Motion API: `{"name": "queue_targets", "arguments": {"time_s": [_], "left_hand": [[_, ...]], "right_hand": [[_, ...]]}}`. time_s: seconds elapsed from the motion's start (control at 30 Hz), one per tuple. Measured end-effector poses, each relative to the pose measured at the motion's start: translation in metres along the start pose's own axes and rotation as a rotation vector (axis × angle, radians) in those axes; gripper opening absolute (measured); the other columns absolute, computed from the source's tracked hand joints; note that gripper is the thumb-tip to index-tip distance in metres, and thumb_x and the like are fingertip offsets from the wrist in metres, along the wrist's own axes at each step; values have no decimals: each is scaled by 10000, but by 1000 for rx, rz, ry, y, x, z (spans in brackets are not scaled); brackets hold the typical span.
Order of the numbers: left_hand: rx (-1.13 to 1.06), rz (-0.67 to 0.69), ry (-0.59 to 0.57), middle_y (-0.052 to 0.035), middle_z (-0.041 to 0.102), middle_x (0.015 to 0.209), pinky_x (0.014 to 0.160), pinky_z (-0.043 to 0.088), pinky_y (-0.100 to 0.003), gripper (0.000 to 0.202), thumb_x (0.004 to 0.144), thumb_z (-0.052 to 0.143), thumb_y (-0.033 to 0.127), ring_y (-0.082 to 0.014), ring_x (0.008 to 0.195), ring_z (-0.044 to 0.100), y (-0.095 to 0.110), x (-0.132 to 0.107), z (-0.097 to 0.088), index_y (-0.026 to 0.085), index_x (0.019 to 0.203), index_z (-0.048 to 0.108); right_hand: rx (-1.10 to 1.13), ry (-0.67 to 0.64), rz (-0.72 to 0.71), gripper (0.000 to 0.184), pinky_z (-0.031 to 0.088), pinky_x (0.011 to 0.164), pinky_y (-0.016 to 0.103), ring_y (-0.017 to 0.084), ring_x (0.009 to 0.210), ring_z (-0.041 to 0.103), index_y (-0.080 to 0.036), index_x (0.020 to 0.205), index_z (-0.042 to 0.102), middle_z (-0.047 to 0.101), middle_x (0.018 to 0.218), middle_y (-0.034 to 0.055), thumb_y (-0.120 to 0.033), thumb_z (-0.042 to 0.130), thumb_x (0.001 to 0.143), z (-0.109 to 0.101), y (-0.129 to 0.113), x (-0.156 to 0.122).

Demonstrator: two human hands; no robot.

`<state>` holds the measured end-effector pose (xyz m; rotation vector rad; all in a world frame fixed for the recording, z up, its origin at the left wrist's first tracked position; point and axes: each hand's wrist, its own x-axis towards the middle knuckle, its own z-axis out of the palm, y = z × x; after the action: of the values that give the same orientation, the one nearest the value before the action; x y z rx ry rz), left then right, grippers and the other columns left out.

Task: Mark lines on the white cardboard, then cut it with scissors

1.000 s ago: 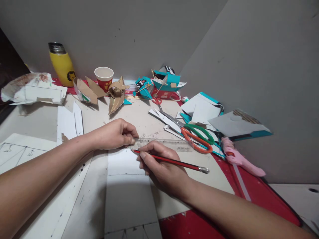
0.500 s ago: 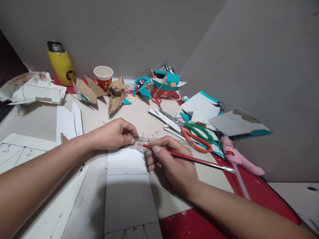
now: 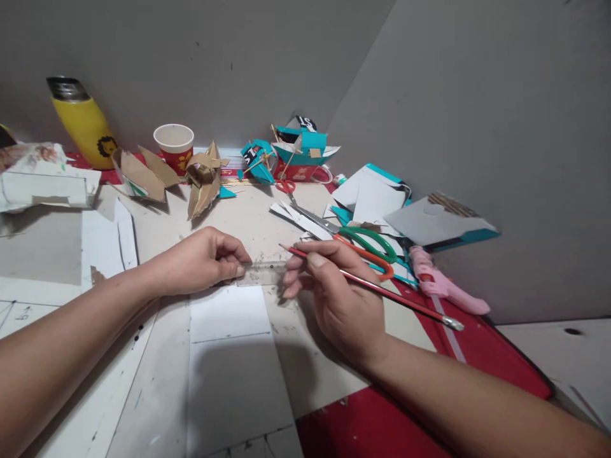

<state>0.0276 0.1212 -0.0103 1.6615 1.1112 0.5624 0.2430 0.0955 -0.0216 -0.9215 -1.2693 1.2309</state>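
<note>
My left hand (image 3: 205, 261) is closed on the left end of a clear ruler (image 3: 260, 273), thumb and fingers pinching it. The ruler lies across the far end of a white card strip (image 3: 229, 318), which has a drawn pencil line across it and more marks near the bottom of the view. A red pencil (image 3: 386, 289) is held in my right hand (image 3: 341, 292), its tip pointing up and left, raised above the ruler. The fingertips of this hand hover by the ruler's right end; whether they touch it I cannot tell.
Large scissors (image 3: 365, 245) and card scraps (image 3: 377, 197) lie right of centre, with a pink glue gun (image 3: 443, 286) beyond. Along the back stand a yellow bottle (image 3: 83, 124), a paper cup (image 3: 174, 146), cardboard boats (image 3: 203, 181) and a teal model boat (image 3: 305, 149). Marked card (image 3: 90, 362) lies at left.
My right hand has lifted the pencil tip away from the ruler, up and to the right. My left hand still pinches the ruler. The whole view has shifted slightly.
</note>
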Motion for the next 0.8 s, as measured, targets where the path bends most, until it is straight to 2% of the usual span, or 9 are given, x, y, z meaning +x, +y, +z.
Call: {"name": "queue_targets", "arguments": {"time_s": [0.17, 0.8], "left_hand": [[-6, -5, -2, 37, 558, 617, 514, 337, -195, 124, 790, 639, 252, -94, 556, 433, -1, 1, 0, 158, 830, 710], [10, -7, -23, 33, 543, 639, 507, 339, -184, 140, 815, 610, 219, -90, 574, 419, 0, 0, -1, 125, 863, 703]], "right_hand": [[-8, -7, 27, 92, 555, 538, 260, 123, 617, 651, -211, 950, 662, 682, 793, 4, -276, 627, 897, 0, 1, -1], [44, 38, -34, 90, 557, 519, 252, 125, 616, 661, -202, 935, 682, 684, 780, 5, -269, 648, 886, -4, 0, 4]]}}
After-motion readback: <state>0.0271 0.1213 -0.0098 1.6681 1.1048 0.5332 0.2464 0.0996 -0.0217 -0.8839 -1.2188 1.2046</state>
